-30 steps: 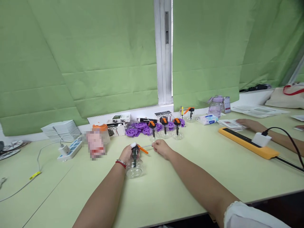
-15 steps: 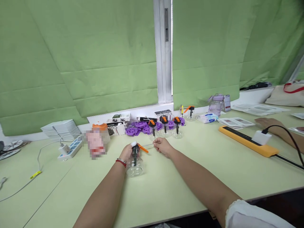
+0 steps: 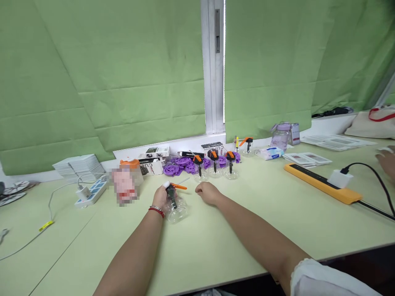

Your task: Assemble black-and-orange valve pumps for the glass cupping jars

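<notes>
My left hand (image 3: 161, 196) is wrapped round the top of a clear bottle (image 3: 177, 211) with a black pump head and an orange lever (image 3: 179, 186). The bottle leans a little, and a thin metal tube (image 3: 184, 180) sticks out from its head toward the right. My right hand (image 3: 207, 193) is just right of the tube's tip, apart from it, with its fingers curled together; whether anything small is between them is hidden. Similar bottles with orange and black heads (image 3: 230, 166) stand upright behind my right hand.
Purple round parts (image 3: 185, 165) and boxes (image 3: 151, 167) lie along the wall. At the left are a white power strip (image 3: 95, 192) and stacked papers (image 3: 78, 167). An orange power strip (image 3: 321, 183) lies at the right. Another person's hand (image 3: 387, 162) is at the right edge.
My right hand has come off the metal tube. The bottle in my left hand has tilted and shifted slightly left. The other person's hand has moved right.
</notes>
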A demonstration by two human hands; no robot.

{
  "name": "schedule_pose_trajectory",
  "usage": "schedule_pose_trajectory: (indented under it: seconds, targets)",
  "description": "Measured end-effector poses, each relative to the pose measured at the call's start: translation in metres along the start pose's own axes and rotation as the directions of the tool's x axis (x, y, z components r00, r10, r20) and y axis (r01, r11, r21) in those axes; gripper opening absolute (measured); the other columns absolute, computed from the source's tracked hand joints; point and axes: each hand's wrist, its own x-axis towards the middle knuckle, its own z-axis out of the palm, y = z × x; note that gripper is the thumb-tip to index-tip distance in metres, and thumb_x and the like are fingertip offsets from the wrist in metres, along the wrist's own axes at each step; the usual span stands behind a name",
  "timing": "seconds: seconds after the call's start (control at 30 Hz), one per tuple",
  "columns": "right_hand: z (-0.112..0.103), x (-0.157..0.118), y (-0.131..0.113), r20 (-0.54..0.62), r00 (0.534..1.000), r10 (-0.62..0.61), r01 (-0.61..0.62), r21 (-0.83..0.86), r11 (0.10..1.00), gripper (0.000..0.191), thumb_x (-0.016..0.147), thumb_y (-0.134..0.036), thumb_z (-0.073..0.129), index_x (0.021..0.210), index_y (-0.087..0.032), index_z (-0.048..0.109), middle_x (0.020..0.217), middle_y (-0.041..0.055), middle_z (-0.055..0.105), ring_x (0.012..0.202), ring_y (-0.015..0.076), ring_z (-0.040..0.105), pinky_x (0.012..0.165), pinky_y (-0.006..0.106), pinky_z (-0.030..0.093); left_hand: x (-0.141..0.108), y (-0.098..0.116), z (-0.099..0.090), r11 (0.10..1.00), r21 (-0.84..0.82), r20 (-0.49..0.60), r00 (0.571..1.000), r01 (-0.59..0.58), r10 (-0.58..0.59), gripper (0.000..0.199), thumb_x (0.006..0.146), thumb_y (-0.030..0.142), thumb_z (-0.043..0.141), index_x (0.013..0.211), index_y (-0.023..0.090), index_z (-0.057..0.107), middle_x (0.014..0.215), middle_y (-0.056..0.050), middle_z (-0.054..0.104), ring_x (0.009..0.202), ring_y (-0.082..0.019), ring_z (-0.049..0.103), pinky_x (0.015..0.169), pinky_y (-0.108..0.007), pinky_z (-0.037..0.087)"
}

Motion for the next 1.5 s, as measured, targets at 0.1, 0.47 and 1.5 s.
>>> schedule_pose_trajectory:
  seconds: [0.1, 0.47, 1.5]
  targets:
    - [-0.003, -0.001, 0.002, -0.012, 1.000, 0.027, -0.026, 0.048, 0.998, 0.028, 0.075, -0.014, 0.060, 0.102, -0.017, 0.065, 0.079, 0.0029, 0.065, 0.072, 0.0142, 0.058, 0.068, 0.024, 0.043, 0.000, 0.004, 0.002, 1.000, -0.012, -0.020, 0.999, -0.026, 0.026, 0.015, 0.074, 0.028, 0.057, 0.075, 0.012, 0.055, 0.049, -0.001, 0.055, 0.039, -0.015, 0.053, 0.042, -0.027, 0.044]
    - [-0.030, -0.036, -0.047, 0.556, 0.827, -0.076, -0.459, 0.748, 0.479, 0.063, 0.076, -0.072, 0.041, 0.114, -0.022, 0.039, 0.075, 0.0034, 0.063, 0.068, 0.0233, 0.068, 0.060, 0.036, 0.053, -0.013, 0.003, 0.030, 0.924, -0.090, -0.006, 0.928, -0.373, 0.374, 0.036, 0.069, 0.047, 0.066, 0.076, 0.014, 0.054, 0.060, 0.000, 0.060, 0.054, -0.011, 0.056, 0.052, -0.022, 0.040]
    - [-0.056, -0.039, -0.044, 0.000, 0.986, -0.164, 0.129, 0.618, 0.775, 0.073, 0.071, -0.055, 0.064, 0.134, -0.033, 0.034, 0.135, 0.0091, 0.039, 0.116, 0.0233, 0.047, 0.087, 0.038, 0.047, -0.023, 0.009, 0.027, 0.903, 0.247, 0.087, 0.936, -0.352, 0.341, 0.039, 0.079, 0.057, 0.047, 0.068, 0.020, 0.045, 0.046, 0.005, 0.041, 0.028, -0.008, 0.033, 0.027, -0.021, 0.029]
